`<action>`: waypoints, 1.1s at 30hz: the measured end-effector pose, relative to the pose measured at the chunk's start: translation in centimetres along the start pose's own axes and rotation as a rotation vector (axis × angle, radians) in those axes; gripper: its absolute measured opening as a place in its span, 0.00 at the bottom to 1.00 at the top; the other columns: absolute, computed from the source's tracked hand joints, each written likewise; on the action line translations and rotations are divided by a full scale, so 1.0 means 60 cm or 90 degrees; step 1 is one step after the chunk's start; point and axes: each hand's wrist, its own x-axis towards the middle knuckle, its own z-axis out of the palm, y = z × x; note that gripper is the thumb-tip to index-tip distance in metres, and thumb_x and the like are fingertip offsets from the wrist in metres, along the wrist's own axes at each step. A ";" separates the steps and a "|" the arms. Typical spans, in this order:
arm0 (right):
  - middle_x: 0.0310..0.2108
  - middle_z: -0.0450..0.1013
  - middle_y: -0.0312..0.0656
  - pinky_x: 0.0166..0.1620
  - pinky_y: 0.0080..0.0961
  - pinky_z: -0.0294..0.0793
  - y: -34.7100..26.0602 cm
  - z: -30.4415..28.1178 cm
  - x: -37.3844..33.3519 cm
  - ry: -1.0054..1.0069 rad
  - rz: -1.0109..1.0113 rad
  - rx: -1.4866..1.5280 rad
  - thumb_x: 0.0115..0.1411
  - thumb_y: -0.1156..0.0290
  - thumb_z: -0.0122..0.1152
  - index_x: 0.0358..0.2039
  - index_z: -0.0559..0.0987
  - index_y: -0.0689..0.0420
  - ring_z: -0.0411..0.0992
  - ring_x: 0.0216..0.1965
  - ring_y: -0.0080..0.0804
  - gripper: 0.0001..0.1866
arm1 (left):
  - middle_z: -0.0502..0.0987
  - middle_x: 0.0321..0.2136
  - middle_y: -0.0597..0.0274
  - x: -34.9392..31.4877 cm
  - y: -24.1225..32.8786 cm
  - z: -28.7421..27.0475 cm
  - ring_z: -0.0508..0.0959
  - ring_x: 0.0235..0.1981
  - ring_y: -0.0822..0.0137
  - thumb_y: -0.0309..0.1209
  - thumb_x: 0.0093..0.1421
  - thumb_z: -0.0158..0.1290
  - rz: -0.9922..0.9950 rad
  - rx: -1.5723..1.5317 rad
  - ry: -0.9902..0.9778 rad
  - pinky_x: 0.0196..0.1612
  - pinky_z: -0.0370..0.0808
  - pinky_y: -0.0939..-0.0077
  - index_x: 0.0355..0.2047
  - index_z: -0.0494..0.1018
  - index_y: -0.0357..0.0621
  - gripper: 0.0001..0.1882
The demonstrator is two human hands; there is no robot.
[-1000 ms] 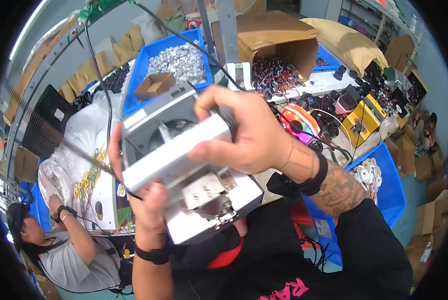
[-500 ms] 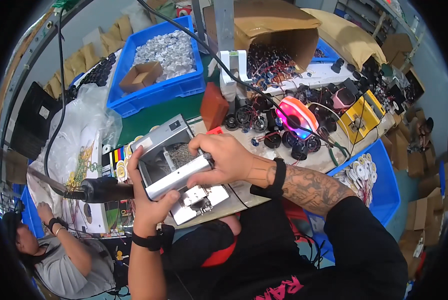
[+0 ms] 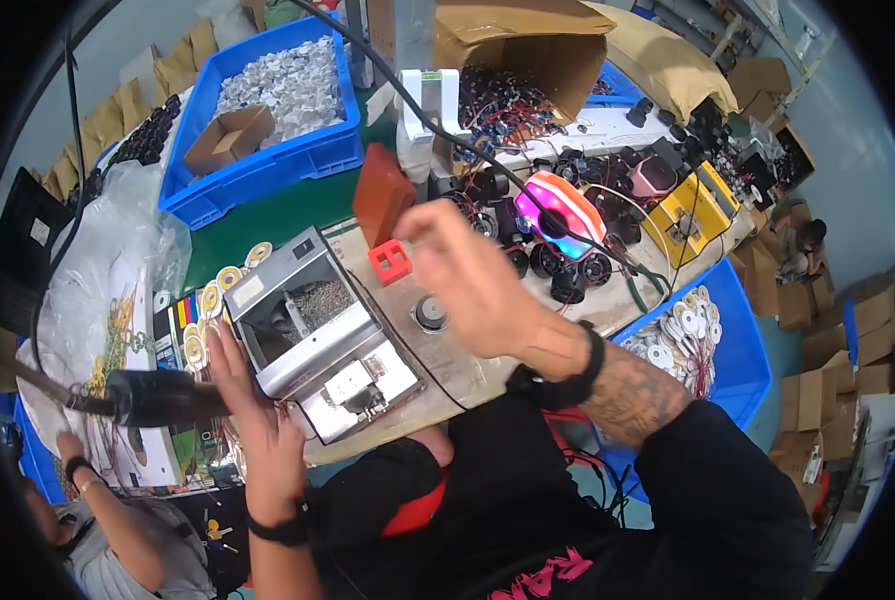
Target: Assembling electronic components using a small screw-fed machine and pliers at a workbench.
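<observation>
A grey metal screw feeder stands on the bench, its open tray full of small metal pieces that look like screws. Along its left side rests my left hand, fingers stretched and apart; whether it touches the casing I cannot tell. My right hand is raised over the bench to the right of the feeder, empty, its fingers extended and slightly blurred. Just beyond its fingertips are a small red block with square holes and a taller red-brown block. A round speaker-like part lies between feeder and right hand.
A black cylindrical tool juts in beside my left hand. Blue bins hold white parts at the back left and wired discs at right. A lit orange device sits among black parts. A cable crosses overhead. Another person works at lower left.
Both hands have let go of the screw feeder, which now sits flat on the bench. My right hand has moved right, off its front edge; my left has opened beside it. The view has shifted.
</observation>
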 end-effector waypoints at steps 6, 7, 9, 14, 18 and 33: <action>0.34 0.79 0.52 0.42 0.48 0.77 0.025 -0.059 -0.098 -0.111 0.189 -0.257 0.72 0.62 0.61 0.41 0.80 0.60 0.80 0.38 0.56 0.13 | 0.38 0.82 0.34 -0.121 0.061 0.004 0.42 0.83 0.40 0.77 0.60 0.55 -0.104 0.004 -0.070 0.79 0.40 0.43 0.82 0.30 0.39 0.73; 0.35 0.80 0.53 0.43 0.48 0.78 0.047 -0.063 -0.116 -0.168 0.211 -0.320 0.71 0.63 0.62 0.39 0.82 0.60 0.80 0.39 0.57 0.12 | 0.38 0.82 0.34 -0.128 0.061 0.009 0.42 0.83 0.40 0.77 0.60 0.55 -0.102 -0.007 -0.078 0.79 0.40 0.43 0.82 0.30 0.39 0.73; 0.36 0.81 0.54 0.45 0.49 0.79 0.081 -0.059 -0.132 -0.157 0.197 -0.358 0.69 0.64 0.64 0.38 0.83 0.60 0.81 0.40 0.57 0.11 | 0.40 0.82 0.34 -0.142 0.062 0.010 0.43 0.83 0.39 0.74 0.62 0.55 -0.130 0.003 -0.058 0.79 0.41 0.42 0.82 0.31 0.39 0.71; 0.41 0.80 0.53 0.51 0.46 0.81 0.150 -0.043 -0.115 -0.080 0.092 -0.379 0.67 0.66 0.67 0.52 0.83 0.61 0.80 0.44 0.55 0.17 | 0.46 0.81 0.35 -0.147 0.047 0.019 0.50 0.81 0.38 0.71 0.63 0.55 -0.114 0.003 0.024 0.79 0.43 0.41 0.83 0.35 0.39 0.67; 0.45 0.80 0.51 0.50 0.45 0.81 0.127 -0.026 -0.099 -0.061 0.023 -0.342 0.65 0.71 0.69 0.55 0.82 0.59 0.80 0.45 0.56 0.19 | 0.53 0.79 0.38 -0.145 0.035 0.002 0.57 0.79 0.41 0.57 0.71 0.57 -0.090 -0.019 0.033 0.79 0.52 0.45 0.83 0.40 0.39 0.56; 0.23 0.80 0.46 0.31 0.31 0.76 -0.219 -0.202 0.269 0.317 -0.274 -0.238 0.64 0.63 0.73 0.33 0.84 0.59 0.78 0.23 0.35 0.12 | 0.59 0.77 0.42 -0.131 -0.033 -0.056 0.67 0.74 0.47 0.25 0.75 0.53 -0.049 0.106 -0.066 0.73 0.66 0.57 0.80 0.51 0.34 0.38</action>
